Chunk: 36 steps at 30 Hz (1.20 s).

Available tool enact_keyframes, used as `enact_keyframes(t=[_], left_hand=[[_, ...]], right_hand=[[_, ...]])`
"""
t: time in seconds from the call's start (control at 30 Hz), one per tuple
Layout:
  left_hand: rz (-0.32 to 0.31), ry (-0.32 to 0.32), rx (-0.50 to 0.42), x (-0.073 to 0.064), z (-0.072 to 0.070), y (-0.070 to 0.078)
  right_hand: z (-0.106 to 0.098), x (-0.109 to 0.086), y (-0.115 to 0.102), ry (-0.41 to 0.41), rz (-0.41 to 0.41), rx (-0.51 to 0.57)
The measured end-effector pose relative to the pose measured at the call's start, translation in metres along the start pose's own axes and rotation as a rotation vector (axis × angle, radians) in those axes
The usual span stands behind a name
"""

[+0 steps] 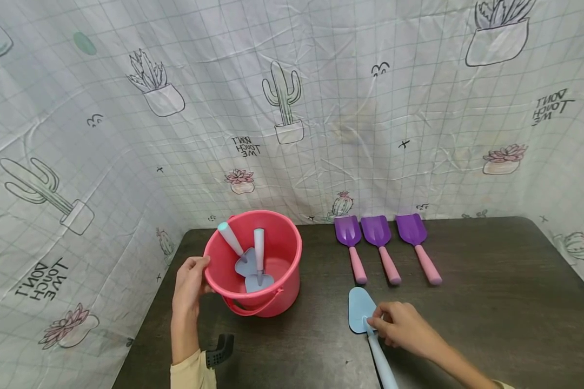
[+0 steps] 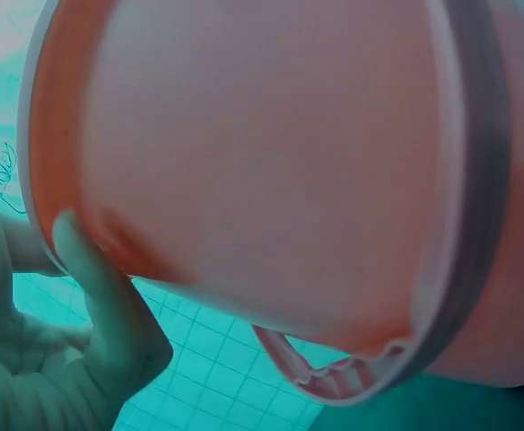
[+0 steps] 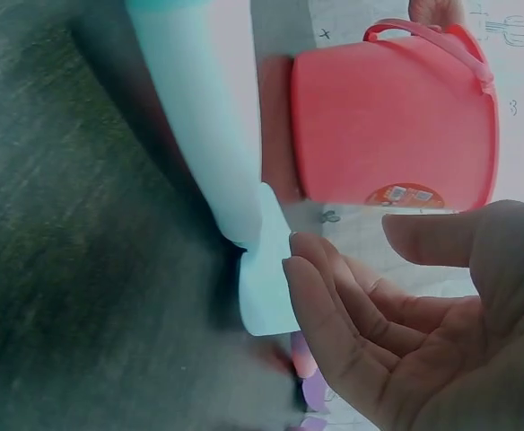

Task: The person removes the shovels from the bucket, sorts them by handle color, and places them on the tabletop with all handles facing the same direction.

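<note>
My left hand (image 1: 190,286) grips the rim of a red plastic bucket (image 1: 288,294) at its left side; the left wrist view shows the thumb (image 2: 105,287) at the rim. Inside lean two small trowels with pale handles, one trowel (image 1: 231,239) at the left and another trowel (image 1: 259,248) beside it. A light blue trowel (image 1: 361,307) lies on the table, handle toward me. My right hand (image 1: 406,327) is at this trowel, fingertips close to where blade meets handle. In the right wrist view, thumb and fingers stand apart; contact is unclear.
Three purple shovels with pink handles lie side by side behind the blue trowel: a left shovel (image 1: 347,232), a middle shovel (image 1: 376,232) and a right shovel (image 1: 411,229). A cactus-print curtain (image 1: 321,119) hangs around the dark table (image 1: 496,270).
</note>
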<state>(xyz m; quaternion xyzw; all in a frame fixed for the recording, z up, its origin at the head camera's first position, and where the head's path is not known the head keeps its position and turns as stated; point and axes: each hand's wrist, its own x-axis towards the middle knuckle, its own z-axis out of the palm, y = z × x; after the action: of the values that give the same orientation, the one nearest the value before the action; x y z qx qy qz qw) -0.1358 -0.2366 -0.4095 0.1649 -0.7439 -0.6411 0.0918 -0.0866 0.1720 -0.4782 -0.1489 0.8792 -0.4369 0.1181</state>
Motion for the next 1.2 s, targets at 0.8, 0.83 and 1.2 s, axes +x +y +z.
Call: enact_keyframes(t=[0.8, 0.83, 1.2], left_hand=[[0.017, 0.020, -0.016, 0.005, 0.004, 0.003], [0.017, 0.016, -0.022, 0.005, 0.004, 0.003], [0.002, 0.010, -0.042, 0.003, 0.006, 0.003]], right_hand=[[-0.015, 0.009, -0.023, 0.046, -0.107, -0.013], [-0.016, 0.009, -0.024, 0.049, -0.110, -0.020], [-0.023, 0.012, -0.038, 0.067, -0.145, -0.039]])
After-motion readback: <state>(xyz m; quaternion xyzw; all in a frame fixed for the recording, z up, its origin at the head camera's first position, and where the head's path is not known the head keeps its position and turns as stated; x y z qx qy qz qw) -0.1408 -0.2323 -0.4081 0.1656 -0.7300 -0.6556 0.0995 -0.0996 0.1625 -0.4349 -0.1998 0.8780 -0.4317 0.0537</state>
